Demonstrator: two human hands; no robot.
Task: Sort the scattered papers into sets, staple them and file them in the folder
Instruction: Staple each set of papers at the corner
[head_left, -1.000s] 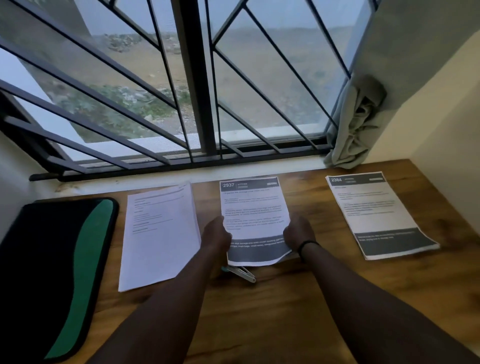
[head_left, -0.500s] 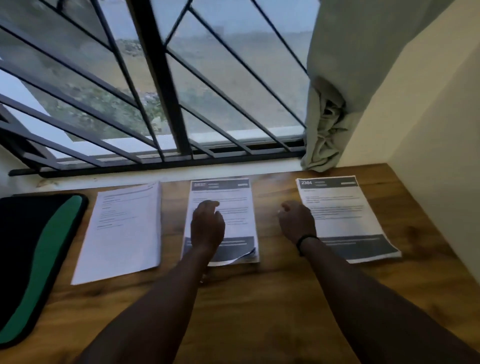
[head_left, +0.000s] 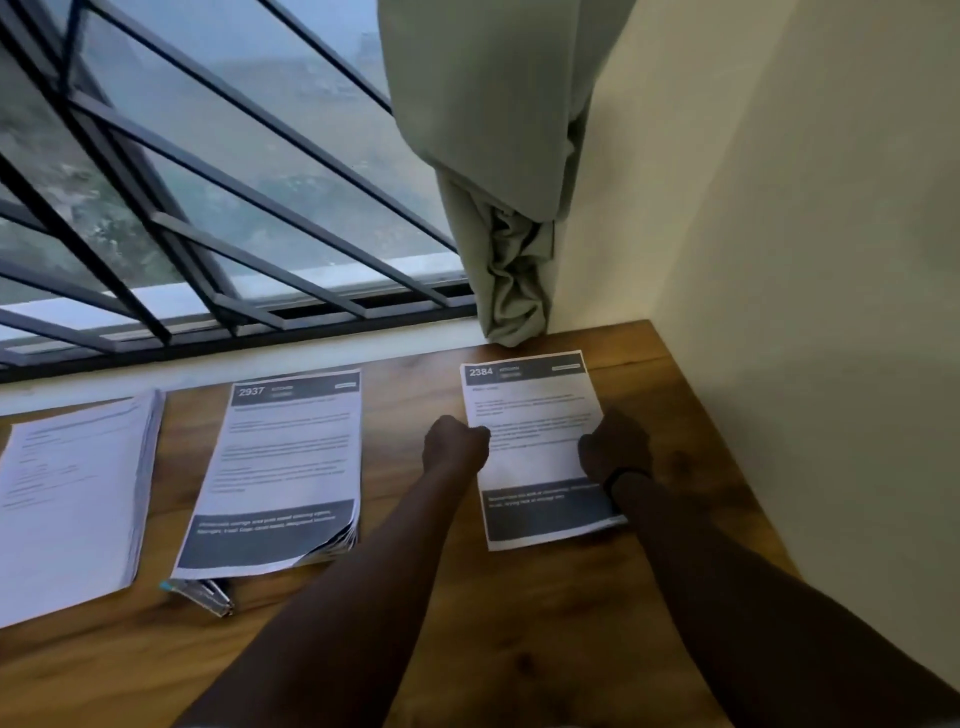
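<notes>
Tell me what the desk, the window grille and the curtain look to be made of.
Desk: wood or wood-look laminate, with brown grain streaks and a faint sheen; which of the two is unclear.
Window grille: probably painted metal, with thin, straight dark bars and a matte finish.
Curtain: woven fabric, pale grey-green and matte, with soft folds bunched at the bottom.

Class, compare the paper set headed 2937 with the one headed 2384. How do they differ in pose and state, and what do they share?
Set 2937 lies untouched; set 2384 is held at its sides by the left hand and right hand.
Set 2937's near right corner curls up and fans its sheets; set 2384 lies flat.
Set 2937 partly covers a stapler; none is by set 2384.
Both have a dark header, white body and dark footer band.
</notes>
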